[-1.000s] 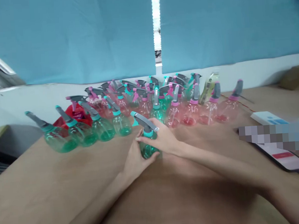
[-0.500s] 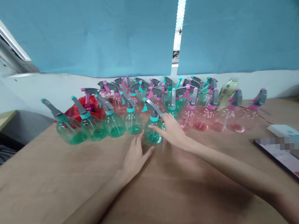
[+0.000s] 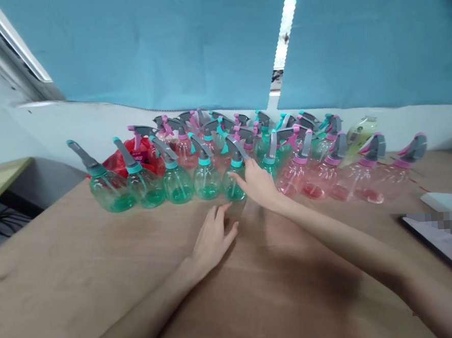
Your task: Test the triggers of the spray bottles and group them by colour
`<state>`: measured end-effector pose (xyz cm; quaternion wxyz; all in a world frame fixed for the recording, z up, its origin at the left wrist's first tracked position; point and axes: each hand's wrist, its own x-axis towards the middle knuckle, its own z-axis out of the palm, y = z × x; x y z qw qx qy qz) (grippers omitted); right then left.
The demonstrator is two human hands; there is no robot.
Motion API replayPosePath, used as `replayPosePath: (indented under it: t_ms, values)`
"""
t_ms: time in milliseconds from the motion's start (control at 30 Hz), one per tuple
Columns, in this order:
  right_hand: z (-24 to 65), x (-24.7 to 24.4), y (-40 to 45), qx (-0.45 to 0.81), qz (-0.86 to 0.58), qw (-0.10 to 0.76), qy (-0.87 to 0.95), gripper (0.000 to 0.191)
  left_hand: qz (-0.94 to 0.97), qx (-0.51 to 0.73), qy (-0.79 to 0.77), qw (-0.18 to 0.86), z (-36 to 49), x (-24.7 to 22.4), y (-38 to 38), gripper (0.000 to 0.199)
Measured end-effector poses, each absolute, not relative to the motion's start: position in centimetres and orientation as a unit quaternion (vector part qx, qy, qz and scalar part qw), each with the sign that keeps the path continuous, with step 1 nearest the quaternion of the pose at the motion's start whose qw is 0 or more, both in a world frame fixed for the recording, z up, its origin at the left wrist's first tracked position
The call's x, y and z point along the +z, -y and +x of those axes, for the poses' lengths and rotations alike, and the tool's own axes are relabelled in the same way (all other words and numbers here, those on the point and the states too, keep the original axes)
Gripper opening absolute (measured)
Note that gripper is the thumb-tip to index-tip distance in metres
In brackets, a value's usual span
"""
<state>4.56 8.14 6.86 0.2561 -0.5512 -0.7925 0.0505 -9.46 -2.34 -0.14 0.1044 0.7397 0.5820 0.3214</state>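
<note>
A clear green spray bottle (image 3: pixel 233 191) with a teal collar and grey trigger head stands upright in the front row. My right hand (image 3: pixel 260 184) grips its right side, thumb across the front; the other fingers are partly hidden. In front of that bottle, my left hand (image 3: pixel 212 241) hovers low over the table or rests on it, fingers spread, holding nothing. Immediately left stands another green spray bottle (image 3: pixel 207 182), with more green ones further left. A pink spray bottle (image 3: pixel 292 177) is right of my right hand, partly covering the row there.
Several more spray bottles with pink or teal triggers crowd behind the front row. A red plastic bag (image 3: pixel 113 164) lies at the back left, a pale green pouch (image 3: pixel 361 134) at the back right. On the wooden table (image 3: pixel 83 279), a clipboard-like board (image 3: pixel 439 242) and white box (image 3: pixel 444 200) lie right.
My right hand has pushed the green spray bottle back into line with the front row. My left hand has come away from the bottle, and the view has shifted slightly.
</note>
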Motion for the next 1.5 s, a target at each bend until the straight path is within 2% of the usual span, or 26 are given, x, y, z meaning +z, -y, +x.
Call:
replayPosePath:
  t_ms: [200,400,433,533,633,800,1000,1233,1367,1500]
  values:
    - [4.3,6.6,-8.5,0.075,-0.55,0.278,0.784,0.048,0.738,0.319,-0.586,0.104,-9.5,-0.2,2.2,0.035]
    - [6.7,5.9,-7.1,0.106,-0.487,0.37,0.784,0.067,0.737,0.316,-0.587,0.11,-9.5,-0.1,2.2,0.033]
    - [7.6,5.8,-6.8,0.097,-0.473,0.377,0.79,0.062,0.738,0.316,-0.586,0.11,-9.6,-0.2,2.2,0.033]
    - [10.8,5.6,-5.8,0.071,-0.455,0.377,0.804,0.032,0.74,0.314,-0.584,0.114,-9.7,-0.2,2.2,0.034]
    - [13.6,5.5,-5.6,0.037,-0.489,0.37,0.789,0.026,0.741,0.31,-0.584,0.121,-9.8,-0.1,2.3,0.034]
    - [14.6,5.5,-6.8,0.024,-0.543,0.34,0.767,0.057,0.735,0.312,-0.588,0.128,-9.9,-0.1,2.2,0.031]
    - [12.5,6.0,-9.3,0.092,-0.562,0.338,0.749,0.08,0.732,0.329,-0.583,0.128,-10.0,-0.2,2.0,0.028]
    - [11.5,6.0,-10.9,0.104,-0.599,0.275,0.744,0.056,0.717,0.356,-0.583,0.137,-9.8,0.3,1.9,0.022]
    - [12.0,6.6,-9.5,0.106,-0.614,0.242,0.744,0.051,0.702,0.374,-0.588,0.146,-9.2,0.7,2.1,0.017]
    - [14.0,7.3,-6.9,0.179,-0.555,0.235,0.777,0.041,0.71,0.378,-0.571,0.163,-7.8,0.8,2.4,0.021]
